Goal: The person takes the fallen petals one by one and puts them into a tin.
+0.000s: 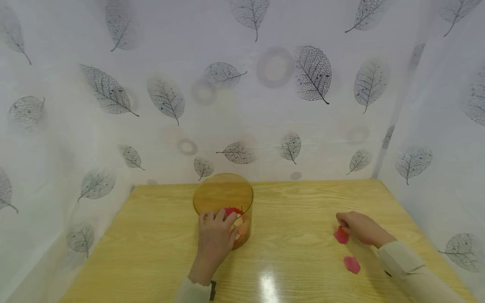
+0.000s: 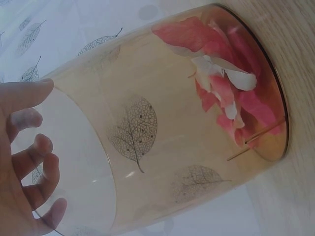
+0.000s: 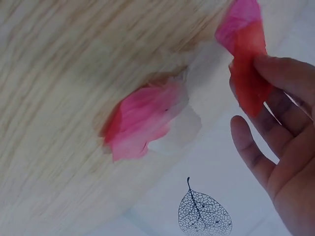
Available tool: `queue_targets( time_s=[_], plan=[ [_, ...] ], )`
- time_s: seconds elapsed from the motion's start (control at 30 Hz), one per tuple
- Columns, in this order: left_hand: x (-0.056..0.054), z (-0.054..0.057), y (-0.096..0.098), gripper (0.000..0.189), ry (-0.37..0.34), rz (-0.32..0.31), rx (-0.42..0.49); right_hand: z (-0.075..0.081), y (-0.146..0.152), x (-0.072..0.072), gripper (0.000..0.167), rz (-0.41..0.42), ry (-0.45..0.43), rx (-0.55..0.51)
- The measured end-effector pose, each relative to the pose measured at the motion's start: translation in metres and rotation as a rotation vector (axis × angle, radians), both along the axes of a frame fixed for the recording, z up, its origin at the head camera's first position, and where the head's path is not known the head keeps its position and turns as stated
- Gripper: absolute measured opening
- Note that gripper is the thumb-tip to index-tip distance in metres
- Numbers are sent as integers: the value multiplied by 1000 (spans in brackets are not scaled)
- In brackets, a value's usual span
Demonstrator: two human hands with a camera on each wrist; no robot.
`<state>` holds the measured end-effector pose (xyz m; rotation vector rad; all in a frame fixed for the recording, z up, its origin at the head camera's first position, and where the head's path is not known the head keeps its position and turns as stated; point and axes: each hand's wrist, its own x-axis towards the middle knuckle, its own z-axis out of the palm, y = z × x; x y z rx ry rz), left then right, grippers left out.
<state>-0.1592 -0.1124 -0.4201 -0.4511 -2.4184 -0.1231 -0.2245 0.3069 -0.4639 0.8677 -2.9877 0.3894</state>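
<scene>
An amber glass vase (image 1: 223,189) stands on the table, with its wide mouth facing up. My left hand (image 1: 217,229) holds it by the rim, fingers curled over the mouth in the left wrist view. Pink, red and white petals (image 2: 216,44) lie heaped at the bottom of the vase beside a thin brown stem (image 2: 263,132). At the right side of the table my right hand (image 1: 356,225) pinches a red and pink petal (image 3: 248,69) between thumb and fingers. Another pink petal (image 3: 142,118) with a pale edge lies on the wood below that hand.
A loose pink petal (image 1: 352,264) lies on the wooden table (image 1: 295,223), nearer to me than the right hand. A small dark mark (image 1: 388,273) shows by the right sleeve. White sheets (image 1: 242,118) with a leaf print enclose the table behind and on both sides.
</scene>
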Motion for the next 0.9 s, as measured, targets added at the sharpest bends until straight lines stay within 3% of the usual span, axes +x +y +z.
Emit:
queue_targets(
  time_s=[0.3, 0.57, 0.9],
  plan=[
    [1, 1, 0, 36, -5, 2, 5, 11, -8, -4, 24, -33, 17, 49],
    [1, 2, 1, 36, -5, 5, -4, 19, -11, -6, 35, -72, -45, 19],
    [2, 2, 1, 37, -5, 4, 3, 20, -7, -9, 22, 32, -50, 26]
  ],
)
